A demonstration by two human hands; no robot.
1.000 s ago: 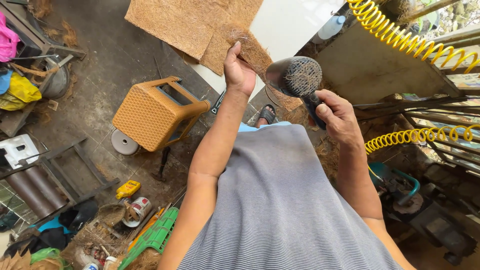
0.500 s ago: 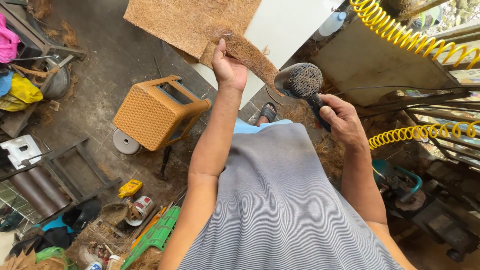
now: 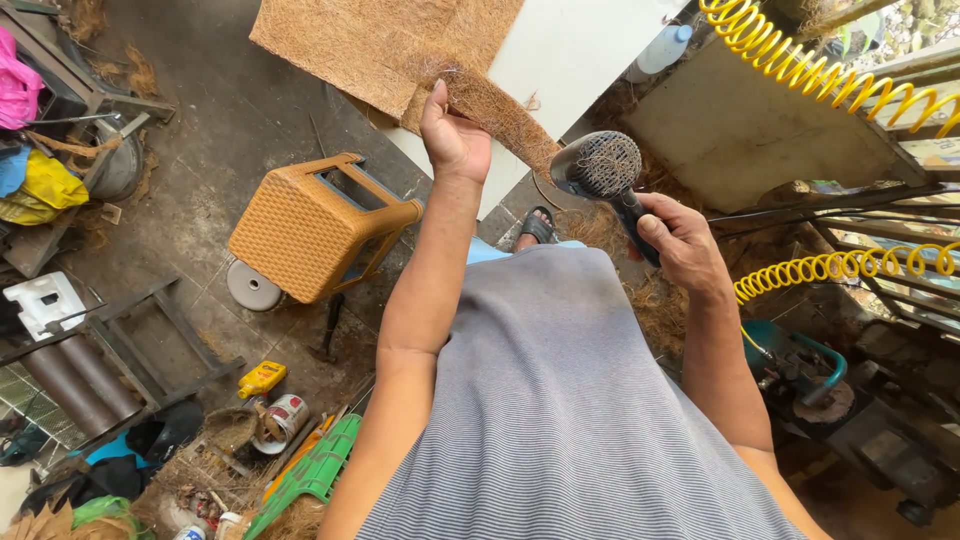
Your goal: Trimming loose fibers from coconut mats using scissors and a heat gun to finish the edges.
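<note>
Nearest to me, my right hand (image 3: pixel 690 245) is wrapped tight around the black handle of a round brush (image 3: pixel 600 168), whose head is matted with tan fibre and now sits just right of the coir strip (image 3: pixel 490 105); half a second ago the two nearly met, so I judge that the brush has just come off the strip's lower end. My left hand (image 3: pixel 452 135) is clamped on the upper end of that strip, thumb up along its edge, and has swung the piece from a flat, crumpled hang into a long diagonal band running down toward the brush. I read that as one pass done, with the strip held out to be looked over or brushed again. The strip itself looks coarse, brown and hairy, its edges fraying, a little curled along its length. Beyond the strip, a larger coir mat (image 3: pixel 380 45) lies partly over a white board (image 3: pixel 580 60). Left of the strip, below it on the floor, an orange plastic stool (image 3: pixel 310 225) lies tipped on its side.
</note>
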